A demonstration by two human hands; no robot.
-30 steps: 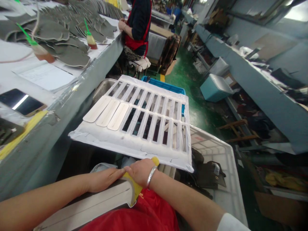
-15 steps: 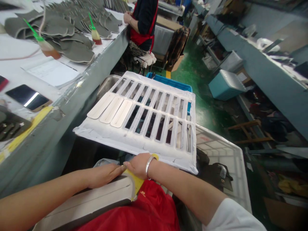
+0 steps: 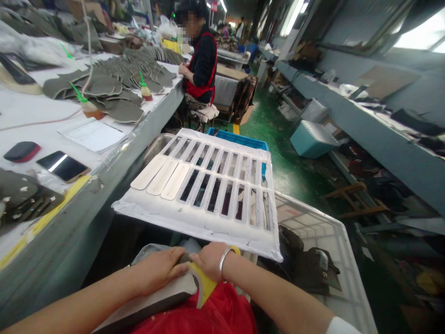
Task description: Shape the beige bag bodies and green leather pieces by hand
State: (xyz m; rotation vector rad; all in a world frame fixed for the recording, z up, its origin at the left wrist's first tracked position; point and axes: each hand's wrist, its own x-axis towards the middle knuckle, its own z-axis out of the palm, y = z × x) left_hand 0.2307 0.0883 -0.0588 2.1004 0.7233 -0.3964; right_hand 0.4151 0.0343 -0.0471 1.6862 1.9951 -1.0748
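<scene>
Left hand: your left hand [image 3: 162, 269] lies palm down, fingers closed flat on the top of the grey board [image 3: 153, 301] across your lap, forearm coming in from the lower left.
Right hand: your right hand [image 3: 210, 260], a silver bangle [image 3: 224, 260] at the wrist, presses on the board's far end at its yellow edge strip [image 3: 205, 287]; whether the fingers curl under it I cannot tell.
Hands together: fingertips nearly meeting.
Board: long, flat, grey, tilted down toward your red apron [image 3: 208, 315].
Slotted tray: the white slotted tray [image 3: 208, 218] sits just beyond your hands, three pale oblong strips [image 3: 162, 172] filling its left slots.
White crate: the white crate [image 3: 330, 241] at right holds dark pieces [image 3: 306, 266].
Blue bin: a blue bin [image 3: 239, 138] shows behind the tray, its contents hidden.
</scene>
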